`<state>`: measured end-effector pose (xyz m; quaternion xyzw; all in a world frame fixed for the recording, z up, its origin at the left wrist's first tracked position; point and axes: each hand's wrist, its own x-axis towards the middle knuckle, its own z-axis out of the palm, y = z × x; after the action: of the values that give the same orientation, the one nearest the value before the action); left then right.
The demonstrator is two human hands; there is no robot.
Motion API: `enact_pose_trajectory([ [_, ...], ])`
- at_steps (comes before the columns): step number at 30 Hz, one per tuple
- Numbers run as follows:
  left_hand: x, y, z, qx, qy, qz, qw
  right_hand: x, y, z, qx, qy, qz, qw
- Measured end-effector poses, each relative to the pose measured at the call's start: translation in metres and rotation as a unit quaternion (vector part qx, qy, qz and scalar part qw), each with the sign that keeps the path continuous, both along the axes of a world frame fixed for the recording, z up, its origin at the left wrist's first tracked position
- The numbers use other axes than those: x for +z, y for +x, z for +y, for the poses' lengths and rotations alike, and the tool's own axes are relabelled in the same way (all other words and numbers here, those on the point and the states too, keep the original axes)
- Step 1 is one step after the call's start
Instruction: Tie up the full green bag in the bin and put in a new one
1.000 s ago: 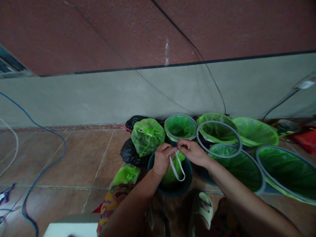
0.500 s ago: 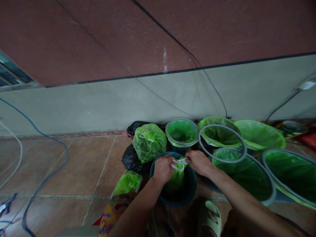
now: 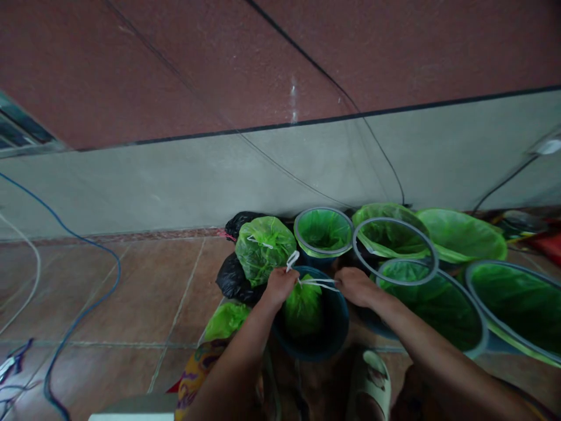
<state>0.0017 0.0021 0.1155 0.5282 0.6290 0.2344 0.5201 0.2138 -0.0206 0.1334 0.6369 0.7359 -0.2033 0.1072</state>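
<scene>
A green drawstring trash bag [image 3: 303,307], gathered closed at its top, sits inside a dark blue bin [image 3: 335,327] in front of me. My left hand [image 3: 281,285] is closed on the white drawstring at the bin's left rim, and a loop of it sticks up above the fingers. At the right rim, my right hand [image 3: 354,285] grips the other end of the white drawstring [image 3: 322,283], which is stretched taut between both hands. Just behind my left hand stands a full, tied green bag [image 3: 265,248].
Black bags [image 3: 236,279] lie left of the bin, near a container with green plastic [image 3: 225,320]. Behind and to the right stand several bins lined with green bags [image 3: 324,231]. A loose grey ring [image 3: 433,257] rests across two of them. A blue cable [image 3: 118,272] crosses the tiles.
My hands have moved apart, the left one leftward, and the drawstring between them has lengthened and tightened. The gathered bag top now shows below the string.
</scene>
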Motion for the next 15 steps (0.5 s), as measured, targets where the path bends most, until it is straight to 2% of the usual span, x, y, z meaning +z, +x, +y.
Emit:
enact_pose_trajectory([
  [3,0.001,0.008,-0.005,0.034,-0.05,-0.15,0.987,0.013,-0.002,-0.001,-0.028,0.014,0.065,0.997],
  [6,0.002,0.015,-0.01,0.055,-0.106,-0.232,0.965,0.021,0.001,-0.001,-0.088,0.022,0.168,0.982],
  [8,0.0,0.018,-0.012,0.067,-0.12,-0.25,0.958,0.023,0.003,-0.001,-0.147,0.03,0.282,0.948],
  [11,-0.005,0.019,-0.013,0.057,-0.107,-0.255,0.959,0.023,0.003,-0.001,-0.22,0.034,0.452,0.864],
  [13,-0.008,0.019,-0.014,0.033,-0.084,-0.251,0.964,0.025,-0.001,-0.001,-0.218,0.029,0.523,0.823],
  [15,-0.01,0.019,-0.014,-0.007,-0.061,-0.243,0.968,0.03,-0.007,-0.002,-0.195,0.027,0.557,0.807],
])
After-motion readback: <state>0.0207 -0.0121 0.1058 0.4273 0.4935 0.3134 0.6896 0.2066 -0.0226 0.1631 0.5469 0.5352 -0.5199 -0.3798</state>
